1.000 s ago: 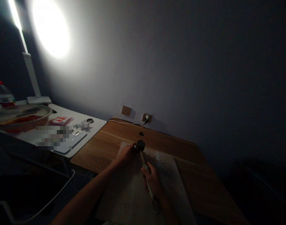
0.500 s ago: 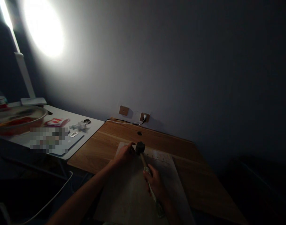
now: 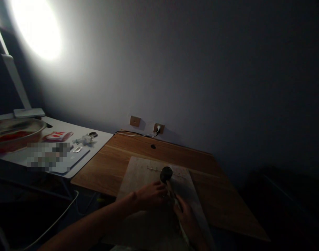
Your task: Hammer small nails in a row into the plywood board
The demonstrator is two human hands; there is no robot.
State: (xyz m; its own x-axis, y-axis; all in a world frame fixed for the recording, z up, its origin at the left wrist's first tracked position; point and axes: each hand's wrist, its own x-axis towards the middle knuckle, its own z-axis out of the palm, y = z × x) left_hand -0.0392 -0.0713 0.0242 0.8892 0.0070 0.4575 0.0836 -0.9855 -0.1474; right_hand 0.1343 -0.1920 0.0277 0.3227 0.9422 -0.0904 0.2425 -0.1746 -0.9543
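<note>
My right hand [image 3: 185,213] is wrapped around the handle of a mallet with a round black head [image 3: 166,173]. The head hovers over or rests on the far part of a pale board [image 3: 138,177]; I cannot tell which. Close to the handle, my left hand [image 3: 152,196] is low over the board with its fingers curled together. A tiny glint shows at its fingertips, too small to name. Small shiny nail-like pieces [image 3: 151,168] stand in a row along the board's far side, partly hidden by the mallet head.
The board lies on a wooden table [image 3: 101,170] against the wall. To the left, a white table [image 3: 81,164] bears a basin [image 3: 41,126], a silver laptop-like slab [image 3: 79,158], crumpled plastic [image 3: 83,140] and a lamp [image 3: 20,83]. A plug [image 3: 158,128] sits in a wall socket.
My left hand has come from the board's far left edge towards me and right, beside the mallet handle, uncovering the row of small pieces. The mallet has shifted right and slightly nearer.
</note>
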